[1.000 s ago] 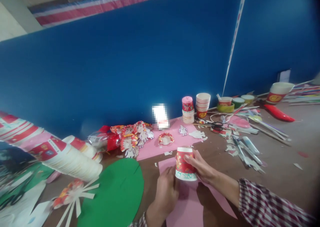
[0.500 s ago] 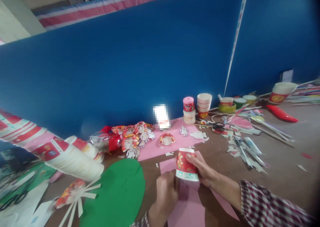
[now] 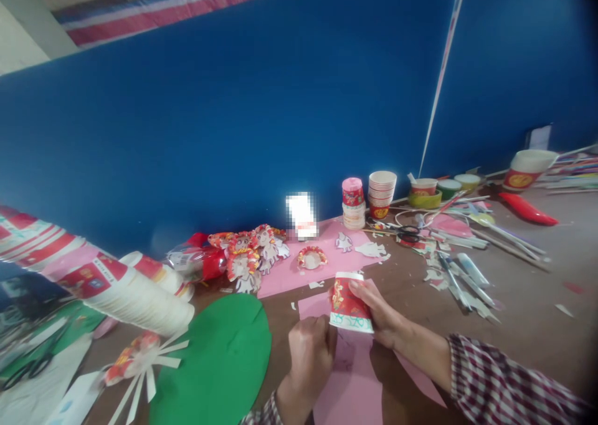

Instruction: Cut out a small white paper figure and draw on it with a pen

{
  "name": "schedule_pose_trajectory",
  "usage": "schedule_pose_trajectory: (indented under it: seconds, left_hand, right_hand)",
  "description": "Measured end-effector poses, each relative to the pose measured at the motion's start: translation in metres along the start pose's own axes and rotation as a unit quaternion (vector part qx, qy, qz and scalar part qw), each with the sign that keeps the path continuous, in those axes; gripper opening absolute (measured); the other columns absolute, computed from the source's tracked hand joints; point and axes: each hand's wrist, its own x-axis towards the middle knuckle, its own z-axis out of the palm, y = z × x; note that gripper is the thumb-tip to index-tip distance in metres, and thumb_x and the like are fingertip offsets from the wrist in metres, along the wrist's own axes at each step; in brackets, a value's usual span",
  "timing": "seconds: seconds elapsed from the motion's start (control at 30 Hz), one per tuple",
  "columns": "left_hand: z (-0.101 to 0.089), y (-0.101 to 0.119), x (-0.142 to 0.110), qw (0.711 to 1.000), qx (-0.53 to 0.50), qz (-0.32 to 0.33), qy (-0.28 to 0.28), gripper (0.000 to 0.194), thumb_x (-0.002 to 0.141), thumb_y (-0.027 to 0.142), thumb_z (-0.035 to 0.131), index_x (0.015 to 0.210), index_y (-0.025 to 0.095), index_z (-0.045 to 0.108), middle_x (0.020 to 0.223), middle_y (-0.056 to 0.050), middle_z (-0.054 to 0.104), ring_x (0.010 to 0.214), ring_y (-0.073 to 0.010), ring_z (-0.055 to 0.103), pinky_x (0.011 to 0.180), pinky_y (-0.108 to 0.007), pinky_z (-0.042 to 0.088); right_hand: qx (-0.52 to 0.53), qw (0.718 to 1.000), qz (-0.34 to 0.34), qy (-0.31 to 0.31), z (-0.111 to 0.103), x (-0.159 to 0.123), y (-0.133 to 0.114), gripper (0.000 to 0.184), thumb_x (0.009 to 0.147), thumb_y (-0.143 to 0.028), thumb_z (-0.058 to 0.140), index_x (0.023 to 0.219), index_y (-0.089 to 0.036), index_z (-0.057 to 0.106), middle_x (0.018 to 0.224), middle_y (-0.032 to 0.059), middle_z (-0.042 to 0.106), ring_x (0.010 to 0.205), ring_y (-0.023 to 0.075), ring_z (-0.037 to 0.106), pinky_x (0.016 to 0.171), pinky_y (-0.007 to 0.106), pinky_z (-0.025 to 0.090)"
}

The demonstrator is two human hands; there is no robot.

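Observation:
An upside-down red and white paper cup [image 3: 346,303] is gripped from the right by my right hand [image 3: 380,316], fingers wrapped round its side. The cup is tipped slightly over a pink sheet of paper [image 3: 351,375] on the brown table. My left hand [image 3: 309,356] is curled into a fist just left of the cup's rim, touching it; what it pinches is hidden. Both wrists show checked sleeves.
A green paper disc [image 3: 219,362] lies to the left. Sleeves of stacked paper cups [image 3: 116,288] lie at far left. Cut-out figures [image 3: 252,253] sit on another pink sheet. Cup stacks [image 3: 380,194], scissors [image 3: 404,233], sticks and scraps crowd the right. A blue wall stands behind.
The cup has tilted further, its rim swinging toward me, and both hands shifted slightly with it.

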Motion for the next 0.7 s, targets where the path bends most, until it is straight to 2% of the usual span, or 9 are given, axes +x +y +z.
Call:
schedule_pose_trajectory:
  seconds: [0.2,0.3,0.33,0.4,0.47,0.5,0.57,0.7]
  left_hand:
    - [-0.006,0.001,0.001,1.000,-0.017,0.002,0.021,0.028,0.083,0.018,0.048,0.054,0.018,0.049,0.049,-0.003,0.053,0.046,-0.0137,0.050,0.048,-0.026,0.024]
    - [-0.006,0.003,0.004,0.988,-0.122,-0.092,0.026,0.042,0.090,0.029,0.045,0.050,0.018,0.047,0.046,-0.002,0.050,0.043,-0.0114,0.045,0.047,-0.025,0.025]
    - [-0.006,0.004,0.005,0.973,-0.182,-0.143,0.020,0.046,0.092,0.035,0.042,0.051,0.017,0.048,0.045,-0.002,0.050,0.042,-0.0109,0.044,0.046,-0.024,0.026]
    - [-0.006,0.006,0.009,0.917,-0.322,-0.237,0.003,0.051,0.094,0.045,0.035,0.057,0.016,0.055,0.046,-0.002,0.052,0.043,-0.0111,0.046,0.045,-0.023,0.031]
    - [-0.009,0.007,0.014,0.853,-0.435,-0.289,0.007,0.056,0.094,0.053,0.030,0.066,0.015,0.060,0.051,-0.004,0.056,0.047,-0.0127,0.050,0.047,-0.023,0.037]
    - [-0.011,0.007,0.015,0.833,-0.464,-0.302,0.022,0.058,0.093,0.055,0.029,0.067,0.015,0.061,0.053,-0.004,0.057,0.048,-0.0134,0.050,0.048,-0.025,0.039]
    - [-0.014,0.006,0.017,0.814,-0.481,-0.321,0.061,0.061,0.092,0.059,0.027,0.062,0.016,0.058,0.053,-0.004,0.055,0.049,-0.0137,0.048,0.049,-0.026,0.041]
    - [-0.014,-0.001,0.017,0.814,-0.477,-0.308,0.120,0.050,0.089,0.058,0.040,0.059,0.018,0.046,0.053,0.002,0.046,0.050,-0.0105,0.040,0.050,-0.023,0.038]
  right_hand:
    - [0.019,0.999,0.024,-0.010,-0.001,-0.001,-0.003,0.036,0.067,-0.044,0.076,0.086,-0.021,0.057,0.081,0.0030,0.066,0.066,0.0168,0.061,0.063,0.032,0.050]
    - [0.004,0.999,-0.027,0.017,0.001,0.000,-0.015,0.038,0.067,-0.048,0.075,0.090,-0.023,0.058,0.090,0.0054,0.065,0.076,0.0199,0.062,0.070,0.035,0.051]
    - [-0.002,0.998,-0.055,0.018,0.001,0.001,-0.019,0.040,0.067,-0.049,0.074,0.093,-0.023,0.057,0.094,0.0057,0.065,0.082,0.0208,0.062,0.074,0.036,0.051]
    - [-0.032,0.992,-0.123,-0.006,0.001,0.003,-0.025,0.046,0.067,-0.047,0.075,0.101,-0.025,0.056,0.100,0.0053,0.063,0.089,0.0213,0.060,0.081,0.035,0.050]
    - [-0.098,0.977,-0.183,-0.044,0.000,0.004,-0.025,0.055,0.065,-0.041,0.078,0.110,-0.026,0.052,0.105,0.0048,0.061,0.092,0.0212,0.060,0.082,0.035,0.049]
    - [-0.144,0.965,-0.211,-0.058,0.000,0.004,-0.023,0.060,0.063,-0.037,0.080,0.114,-0.026,0.050,0.107,0.0052,0.060,0.093,0.0217,0.059,0.082,0.035,0.049]
    - [-0.239,0.935,-0.251,-0.073,-0.002,0.003,-0.017,0.066,0.061,-0.030,0.083,0.117,-0.025,0.048,0.112,0.0069,0.058,0.099,0.0233,0.058,0.086,0.036,0.048]
    - [-0.360,0.873,-0.314,-0.102,-0.006,0.002,-0.006,0.064,0.064,-0.025,0.081,0.119,-0.025,0.047,0.123,0.0088,0.053,0.116,0.0260,0.050,0.100,0.039,0.040]
